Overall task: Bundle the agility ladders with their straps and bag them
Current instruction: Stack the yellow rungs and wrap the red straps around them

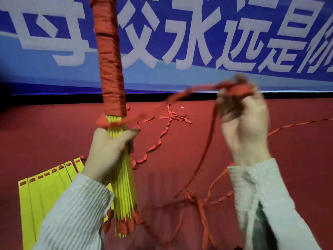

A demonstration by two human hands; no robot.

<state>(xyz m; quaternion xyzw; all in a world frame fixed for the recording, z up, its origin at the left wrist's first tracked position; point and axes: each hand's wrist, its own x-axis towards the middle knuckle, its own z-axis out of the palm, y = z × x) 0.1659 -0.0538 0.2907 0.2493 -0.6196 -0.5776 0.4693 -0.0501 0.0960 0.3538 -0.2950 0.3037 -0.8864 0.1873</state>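
My left hand [106,150] grips a stack of yellow ladder rungs [124,192] held upright. The upper half of this bundle is wound tightly with red strap [110,69]. From the winding's lower edge a taut length of strap runs right to my right hand [243,121], which holds a bunched loop of the red strap [232,87] at about the same height as the wrapped part. More strap hangs from that hand down to the floor. The right hand is blurred.
A second set of yellow rungs [46,184] lies flat on the red carpet at the lower left. Loose red strap [173,120] trails and twists across the carpet in the middle and right. A blue banner [198,42] with large white characters stands behind.
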